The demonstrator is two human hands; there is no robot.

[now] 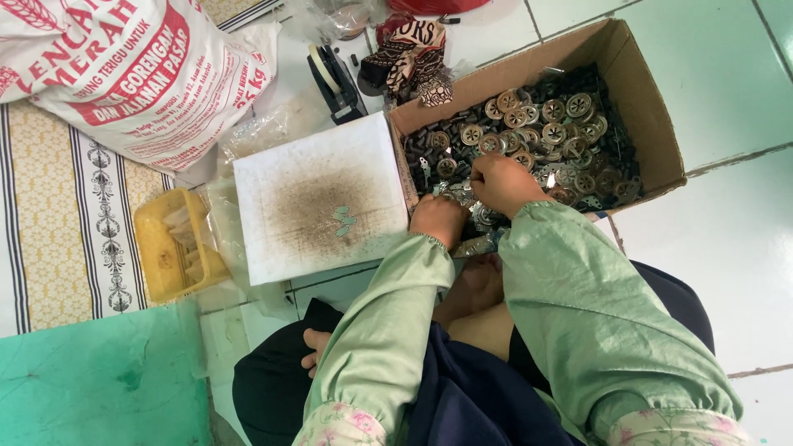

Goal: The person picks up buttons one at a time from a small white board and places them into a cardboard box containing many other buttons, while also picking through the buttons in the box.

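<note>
Both your hands are inside the near end of the cardboard box, which lies on the tiled floor in front of your knees. The box is full of small round metal discs with star-shaped cut-outs, mixed with darker small parts.

Your right hand is a fist with the back turned up, and it rests on the pile of discs near the middle of the box. The fingers are curled together and go down into the discs, but you cannot tell from here what they are clamped on. Your left hand is at the near left corner of the box, also with fingers bent under, touching some shiny pieces there; what it holds is hidden.

Just beside the box, on its left, lies a white board with a dark dusty stain in the middle. Two small pale green pieces lie on this stain. Further left is a yellow plastic tray, and behind the board a black tape dispenser and a big white and red sack.
</note>
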